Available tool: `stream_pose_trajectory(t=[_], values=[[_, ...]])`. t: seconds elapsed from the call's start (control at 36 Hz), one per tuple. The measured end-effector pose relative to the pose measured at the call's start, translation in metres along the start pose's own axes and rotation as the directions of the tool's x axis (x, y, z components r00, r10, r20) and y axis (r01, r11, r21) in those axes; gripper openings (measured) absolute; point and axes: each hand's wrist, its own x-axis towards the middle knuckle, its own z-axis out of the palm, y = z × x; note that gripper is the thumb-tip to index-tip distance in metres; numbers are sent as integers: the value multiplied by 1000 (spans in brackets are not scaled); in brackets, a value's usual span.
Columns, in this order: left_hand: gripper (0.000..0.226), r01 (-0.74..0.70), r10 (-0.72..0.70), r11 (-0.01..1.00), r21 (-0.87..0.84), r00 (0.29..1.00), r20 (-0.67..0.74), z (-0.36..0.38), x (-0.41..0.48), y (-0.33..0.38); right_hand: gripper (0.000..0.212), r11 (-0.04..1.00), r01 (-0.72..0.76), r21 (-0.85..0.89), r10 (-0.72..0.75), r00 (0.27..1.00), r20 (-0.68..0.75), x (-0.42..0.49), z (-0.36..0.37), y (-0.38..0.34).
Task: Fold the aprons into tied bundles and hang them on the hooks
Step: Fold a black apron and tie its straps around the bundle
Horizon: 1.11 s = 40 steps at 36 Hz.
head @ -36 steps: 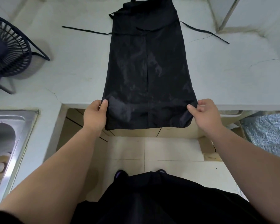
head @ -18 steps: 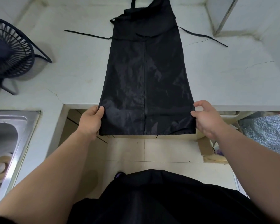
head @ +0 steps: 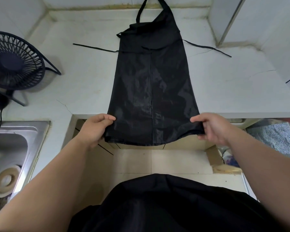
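A black apron (head: 151, 84) lies flat and lengthwise on the white table (head: 74, 84), stretching straight away from the hands, with its bottom hem hanging over the table's near edge between them. The left hand (head: 94, 128) pinches the hem's left corner, thumb on top and fingers curled under the cloth. The right hand (head: 211, 128) pinches the right corner in the same way, so the hem sags a little in the middle between the two grips. Both hands sit just off the table's edge, above the tiled floor (head: 157, 161).

Far ahead of the hands, the neck strap (head: 141, 10) loops up toward the wall (its top runs out of view). One waist tie (head: 94, 47) trails outward on the left hand's side, and the other tie (head: 208, 47) trails out on the right hand's side; both lie flat on the table.

Out beyond the left hand stands a small dark fan (head: 13, 62) on the table. Nearer the body on that same side is a steel sink (head: 12, 148), well apart from the apron.
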Motion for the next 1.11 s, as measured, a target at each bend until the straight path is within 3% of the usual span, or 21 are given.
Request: stream_pose_trajectory(t=[0.08,0.17,0.22,0.33,0.53,0.67,0.86,1.11], values=[[37,112,-96,979,-171,990,99,-10,-1,9,43,987,-28,159,20,998,52,-4,-5,-6],[46,157,-134,968,-195,983,126,-16,1,9,62,990,-31,137,22,998,66,-3,-5,-5],[37,146,-129,977,-153,984,119,-14,2,8,56,1000,-6,6,5,997,74,-2,-4,-3],[16,109,-97,986,-122,990,104,-11,7,5,16,990,24,-136,-24,1000,3,5,-6,3],[28,40,-39,998,38,999,-33,0,17,6,24,946,101,-307,-154,976,-152,14,0,1],[32,33,-19,985,171,997,-79,5,24,7,30,940,61,-337,-128,975,-179,18,3,-2],[25,67,-44,989,133,985,-168,8,25,11,46,925,60,-374,-177,942,-287,25,8,-5],[25,92,-50,974,206,978,-201,7,29,14,37,887,59,-459,-220,926,-306,37,5,-7]])
